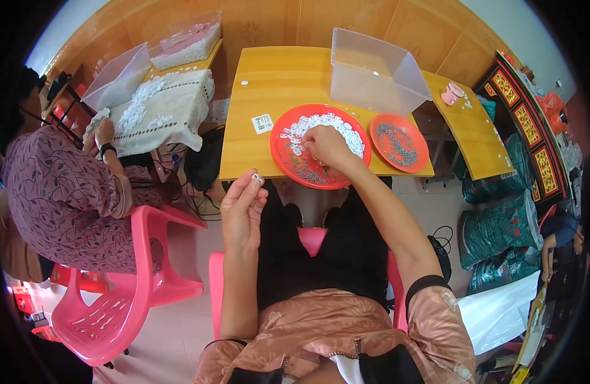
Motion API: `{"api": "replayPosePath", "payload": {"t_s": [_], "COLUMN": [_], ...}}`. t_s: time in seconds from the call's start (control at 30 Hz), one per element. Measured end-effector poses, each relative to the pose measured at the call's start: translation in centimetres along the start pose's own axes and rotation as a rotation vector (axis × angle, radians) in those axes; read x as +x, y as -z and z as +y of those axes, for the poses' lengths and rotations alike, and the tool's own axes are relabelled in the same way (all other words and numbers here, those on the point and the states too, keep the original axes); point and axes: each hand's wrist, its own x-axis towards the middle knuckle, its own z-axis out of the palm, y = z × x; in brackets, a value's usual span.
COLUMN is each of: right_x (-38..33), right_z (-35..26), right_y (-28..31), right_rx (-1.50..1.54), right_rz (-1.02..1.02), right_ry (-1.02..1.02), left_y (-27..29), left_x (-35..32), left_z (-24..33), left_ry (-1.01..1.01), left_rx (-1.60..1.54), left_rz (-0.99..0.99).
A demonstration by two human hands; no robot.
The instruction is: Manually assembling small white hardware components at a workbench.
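My left hand (pixel 244 208) is raised just off the table's front edge. Its thumb and forefinger pinch a small white plastic piece (pixel 258 179). Over the red round tray (pixel 278 160), my right hand (pixel 327 146) reaches down with curled fingers pressed together among the pieces; what they grip, if anything, is hidden. Many small white plastic pieces (pixel 336 121) fill the far part of that tray. Small grey metal parts (pixel 308 173) lie in its near part.
An orange-red plate (pixel 379 121) of grey metal parts stands right of the tray. Behind it is a clear plastic bin (pixel 378 77). A white label card (pixel 262 123) lies on the yellow table (pixel 269 70). At left another person (pixel 71 192) works at a cloth-covered table with white pieces.
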Motion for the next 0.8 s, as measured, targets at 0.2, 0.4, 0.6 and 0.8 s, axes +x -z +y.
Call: {"api": "replayPosePath", "payload": {"t_s": [0.2, 0.4, 0.6, 0.8], "right_x": [0.1, 0.8, 1.1, -3.5], "right_z": [-0.3, -0.5, -1.2, -4.3], "right_y": [-0.1, -2.4, -1.7, 1.6], "right_rx": [0.036, -0.110, -0.086, 0.434], "right_rz": [-0.036, -0.070, -0.100, 0.026], "right_ry": [0.007, 0.169, 0.165, 0.089], "left_y": [-0.1, -0.4, -0.3, -0.9], "left_x": [0.1, 0.1, 0.1, -0.4], "left_z": [-0.3, -0.8, -1.2, -1.7], "left_ry": [0.034, 0.053, 0.096, 0.003], "left_rx": [-0.011, -0.007, -0.025, 0.015], "left_rz": [0.001, -0.015, -0.032, -0.049]}}
